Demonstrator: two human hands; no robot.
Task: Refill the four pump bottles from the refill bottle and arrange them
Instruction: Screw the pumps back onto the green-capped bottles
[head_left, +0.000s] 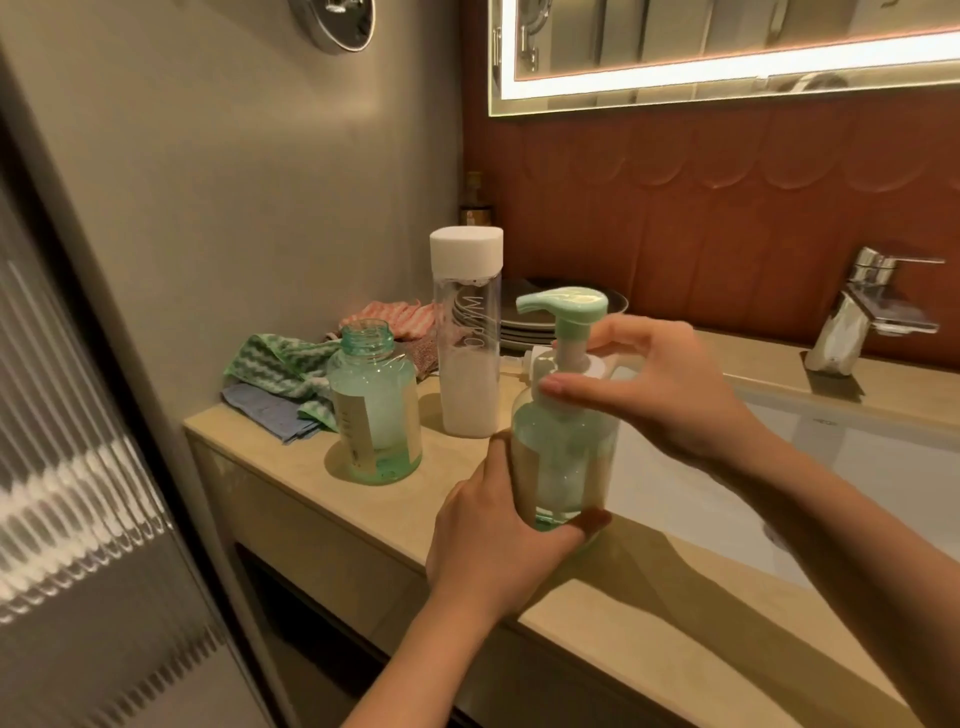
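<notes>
Left hand (493, 540) wraps the pump bottle (563, 457) low, thumb curled across its front. Right hand (660, 395) arches over from the sink (727, 493) side, fingertips (571, 387) pinching the collar under the pump. Left of them an open bottle (374, 415); behind, the capped refill bottle (467, 338), both on the beige counter (311, 499). Cloths (280, 369) lie by the wall, faucet (862, 312) right.

White lettering is printed down the side of the clear refill bottle (467, 338); "WA" can be read, followed by blurred letters resembling "RO". Fine print on the beige label of the open pump bottle (374, 410) and a small mark on the sink (823, 423) wall cannot be read.
</notes>
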